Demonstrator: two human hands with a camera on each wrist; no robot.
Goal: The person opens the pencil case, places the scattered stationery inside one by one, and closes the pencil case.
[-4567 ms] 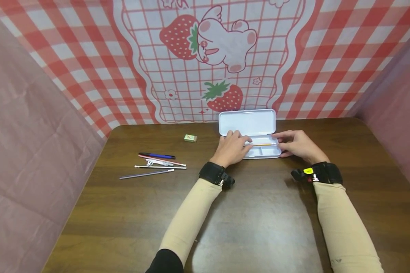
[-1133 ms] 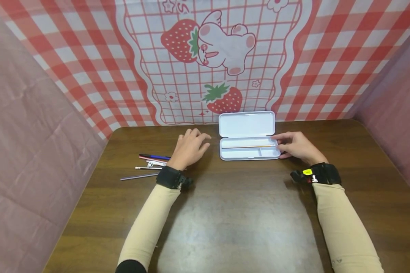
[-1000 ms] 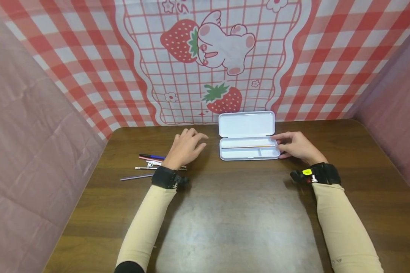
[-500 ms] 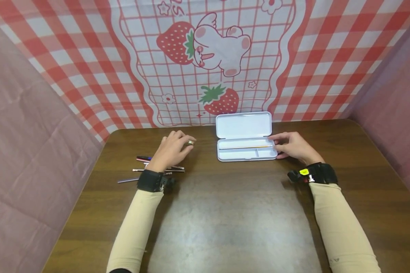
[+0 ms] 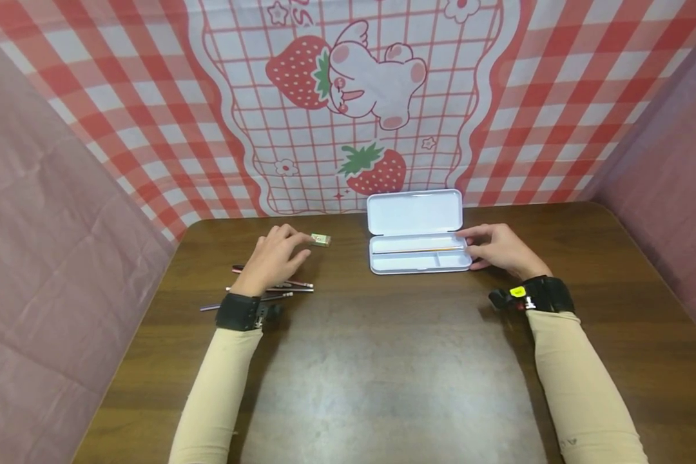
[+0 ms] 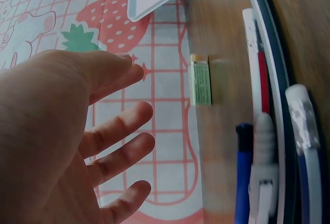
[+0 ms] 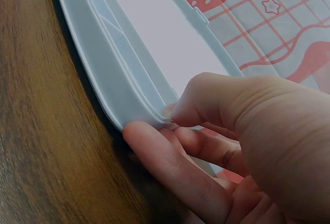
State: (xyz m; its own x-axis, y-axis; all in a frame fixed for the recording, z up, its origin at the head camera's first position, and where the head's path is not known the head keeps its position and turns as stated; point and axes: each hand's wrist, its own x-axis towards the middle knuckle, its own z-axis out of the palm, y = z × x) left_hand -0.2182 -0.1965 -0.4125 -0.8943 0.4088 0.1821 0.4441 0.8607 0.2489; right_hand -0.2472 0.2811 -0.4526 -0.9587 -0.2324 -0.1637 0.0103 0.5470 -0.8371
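A white pencil case point(image 5: 403, 263) stands with its lid up near the back of the table, a thin yellow pencil point(image 5: 441, 249) lying along its rear compartment. My right hand point(image 5: 501, 250) holds the case's right end, thumb over the rim and fingers against the outer wall in the right wrist view. To the left, my left hand point(image 5: 274, 258) hovers with spread, relaxed fingers and holds nothing. Just past its index fingertip lies a small green-and-white eraser point(image 6: 201, 82). Beneath that hand are pencils point(image 6: 304, 116), a blue pen point(image 6: 244, 172) and a white ribbed tool point(image 6: 264, 177), partly hidden in the head view.
A brown wooden table point(image 5: 371, 361) carries everything. Behind it hangs a red-and-white checked cloth point(image 5: 557, 96) with strawberries, close to the raised lid. Pink cloths point(image 5: 52, 258) hang at both sides.
My left hand has left the pencil case and moved leftward over the pencils, passing the eraser, which is uncovered again. The right hand stays at the case's end.
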